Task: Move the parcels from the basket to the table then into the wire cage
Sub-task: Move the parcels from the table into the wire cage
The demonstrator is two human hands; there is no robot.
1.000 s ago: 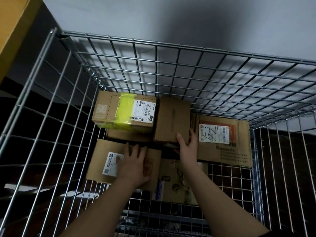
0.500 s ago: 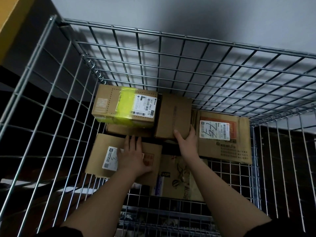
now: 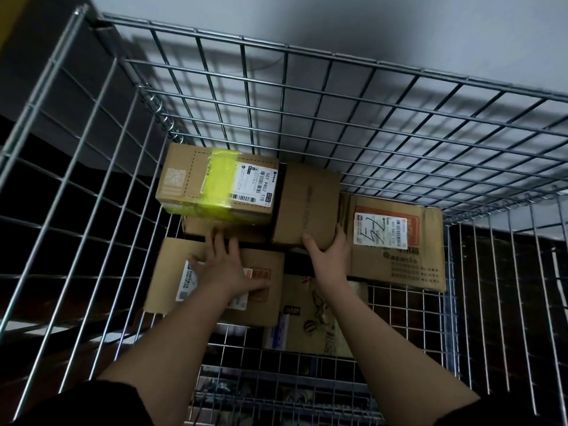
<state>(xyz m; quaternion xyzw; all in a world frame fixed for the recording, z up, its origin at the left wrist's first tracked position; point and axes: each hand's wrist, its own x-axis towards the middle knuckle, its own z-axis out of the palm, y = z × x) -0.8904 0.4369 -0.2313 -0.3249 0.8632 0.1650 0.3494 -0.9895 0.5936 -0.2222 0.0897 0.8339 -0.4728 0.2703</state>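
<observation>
Both my arms reach down into the wire cage [image 3: 307,96], where several cardboard parcels lie. My right hand [image 3: 330,252] grips the near end of a plain brown parcel [image 3: 307,204] at the middle back. My left hand [image 3: 226,261] lies with straight fingers over a flat labelled parcel [image 3: 172,272], its fingertips touching the low parcel [image 3: 196,227] under the yellow-taped box [image 3: 215,182]. A wide parcel [image 3: 399,247] with a white label lies to the right. A printed parcel [image 3: 310,321] lies nearest me, partly hidden by my right forearm.
The cage walls rise on all sides, with bare wire floor [image 3: 405,321] showing at the front right. A grey wall [image 3: 368,32] stands behind the cage. Dark floor lies outside to the left and right.
My left hand has slid forward from the flat labelled parcel toward the low parcel under the yellow-taped box. My right hand keeps its hold on the plain brown parcel.
</observation>
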